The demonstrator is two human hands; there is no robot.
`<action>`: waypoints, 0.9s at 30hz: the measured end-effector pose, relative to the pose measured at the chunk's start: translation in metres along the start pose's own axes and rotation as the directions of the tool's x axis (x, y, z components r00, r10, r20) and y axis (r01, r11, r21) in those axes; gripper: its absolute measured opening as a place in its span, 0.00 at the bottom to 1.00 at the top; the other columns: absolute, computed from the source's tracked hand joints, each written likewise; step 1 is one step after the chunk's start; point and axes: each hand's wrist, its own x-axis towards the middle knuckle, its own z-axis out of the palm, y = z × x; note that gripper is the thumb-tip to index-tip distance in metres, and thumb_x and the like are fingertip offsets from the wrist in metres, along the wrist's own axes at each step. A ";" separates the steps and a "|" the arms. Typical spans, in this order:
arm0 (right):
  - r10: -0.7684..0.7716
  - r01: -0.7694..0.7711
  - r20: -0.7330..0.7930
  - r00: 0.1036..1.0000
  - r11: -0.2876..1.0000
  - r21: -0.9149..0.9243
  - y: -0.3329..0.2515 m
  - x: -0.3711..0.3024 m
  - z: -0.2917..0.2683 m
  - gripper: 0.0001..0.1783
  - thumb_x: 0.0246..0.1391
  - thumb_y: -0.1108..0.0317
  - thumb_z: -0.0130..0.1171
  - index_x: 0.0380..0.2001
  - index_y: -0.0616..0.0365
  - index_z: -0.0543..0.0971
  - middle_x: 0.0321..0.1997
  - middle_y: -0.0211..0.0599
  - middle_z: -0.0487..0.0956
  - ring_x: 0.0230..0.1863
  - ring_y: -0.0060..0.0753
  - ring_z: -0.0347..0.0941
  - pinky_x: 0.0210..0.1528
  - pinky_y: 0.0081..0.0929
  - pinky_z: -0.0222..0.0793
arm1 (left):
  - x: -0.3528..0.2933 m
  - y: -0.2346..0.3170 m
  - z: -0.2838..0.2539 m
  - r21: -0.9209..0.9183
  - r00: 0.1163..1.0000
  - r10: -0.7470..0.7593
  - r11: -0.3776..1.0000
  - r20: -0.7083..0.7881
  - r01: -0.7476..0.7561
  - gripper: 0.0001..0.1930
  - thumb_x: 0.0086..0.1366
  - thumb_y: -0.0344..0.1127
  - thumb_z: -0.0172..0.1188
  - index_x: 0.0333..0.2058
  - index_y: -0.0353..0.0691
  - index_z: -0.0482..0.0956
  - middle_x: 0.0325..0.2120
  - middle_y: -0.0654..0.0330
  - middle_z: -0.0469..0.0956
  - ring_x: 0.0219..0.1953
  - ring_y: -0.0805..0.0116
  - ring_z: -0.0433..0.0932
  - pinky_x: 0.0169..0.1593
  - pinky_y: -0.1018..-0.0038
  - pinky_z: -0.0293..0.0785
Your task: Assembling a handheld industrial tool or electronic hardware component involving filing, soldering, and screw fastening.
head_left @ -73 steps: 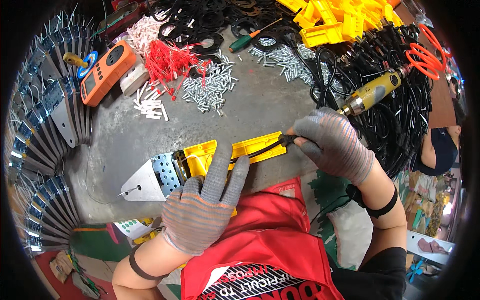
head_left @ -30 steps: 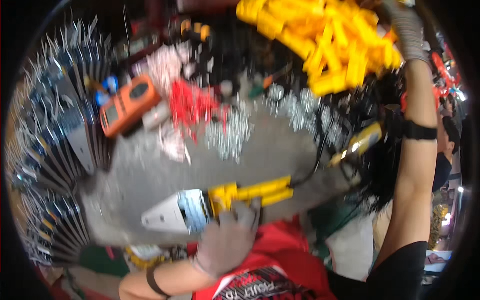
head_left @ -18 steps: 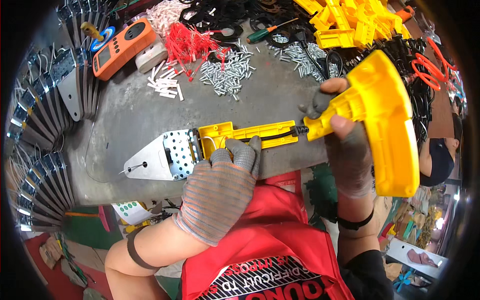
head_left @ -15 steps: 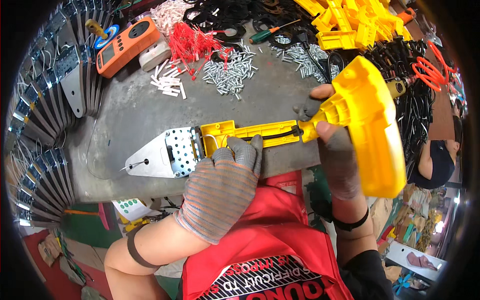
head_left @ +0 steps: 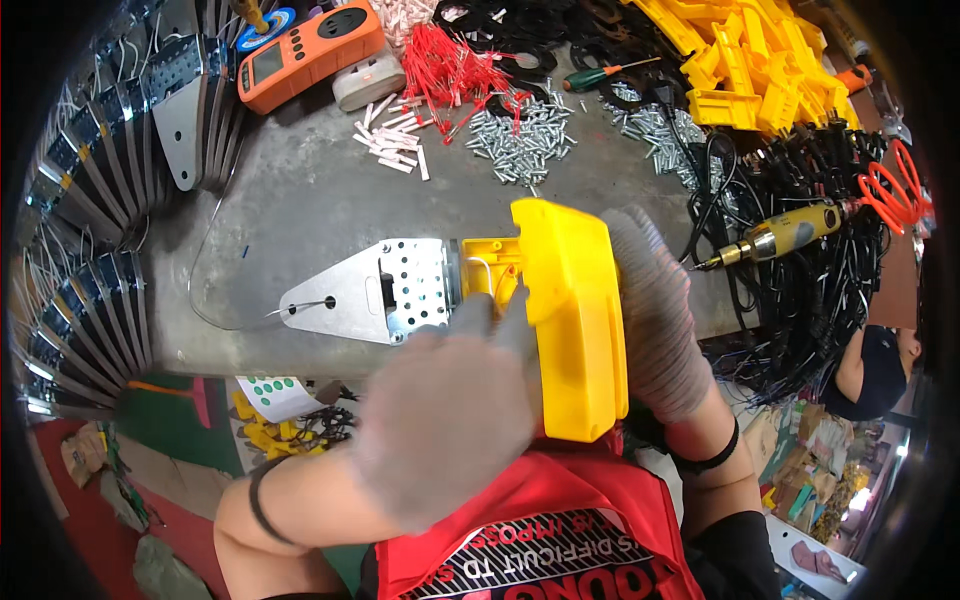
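On the bench lies a tool part with a pointed metal plate (head_left: 345, 295) and a perforated metal box (head_left: 415, 290). Joined to its right end is a yellow plastic housing (head_left: 487, 257), open side up, with a pale wire inside. My right hand (head_left: 655, 310), in a grey glove, grips a large yellow shell (head_left: 575, 330) from its right side. The shell stands over the housing's right portion and hides it. My left hand (head_left: 450, 410), gloved and smeared by motion, has its fingers at the housing's near edge, beside the shell; their grip is unclear.
Screws (head_left: 525, 135), white sleeves (head_left: 395, 140), red-tipped leads (head_left: 455, 75) and a green screwdriver (head_left: 595, 77) lie along the back. An orange meter (head_left: 310, 55) stands back left. Yellow shells (head_left: 755, 65), black cords (head_left: 800, 260) and a power screwdriver (head_left: 785, 235) are at right. Stacked metal plates (head_left: 90, 330) line the left.
My right hand has swung the yellow shell left, over the housing, hiding the handle and black cable that showed before. The left hand has shifted slightly and blurs. The view has shifted too.
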 end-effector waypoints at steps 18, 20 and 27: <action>0.119 -0.118 0.267 0.956 0.993 -0.021 0.048 0.061 -0.031 0.23 0.48 0.65 0.64 0.48 0.59 0.75 0.40 0.47 0.76 0.43 0.48 0.77 0.46 0.35 0.73 | 0.026 -0.010 0.012 0.023 0.978 0.195 0.981 -0.079 -0.194 0.24 0.40 0.52 0.68 0.37 0.51 0.78 0.57 0.52 0.68 0.57 0.40 0.66 0.51 0.42 0.64; 0.061 -0.029 0.212 0.975 0.988 -0.152 0.057 0.081 -0.007 0.21 0.47 0.65 0.63 0.46 0.59 0.76 0.39 0.48 0.76 0.43 0.51 0.76 0.46 0.37 0.73 | 0.024 -0.011 0.017 0.064 0.973 0.204 0.978 -0.111 -0.197 0.23 0.41 0.51 0.68 0.37 0.51 0.78 0.57 0.53 0.68 0.57 0.41 0.66 0.51 0.43 0.64; -0.024 0.061 0.154 0.988 0.968 -0.244 0.067 0.107 0.012 0.11 0.48 0.68 0.58 0.36 0.60 0.77 0.32 0.51 0.79 0.37 0.57 0.76 0.39 0.42 0.73 | 0.021 -0.018 0.015 -0.040 0.965 0.206 0.976 -0.163 -0.216 0.23 0.43 0.51 0.66 0.39 0.51 0.77 0.55 0.54 0.69 0.57 0.40 0.67 0.52 0.44 0.66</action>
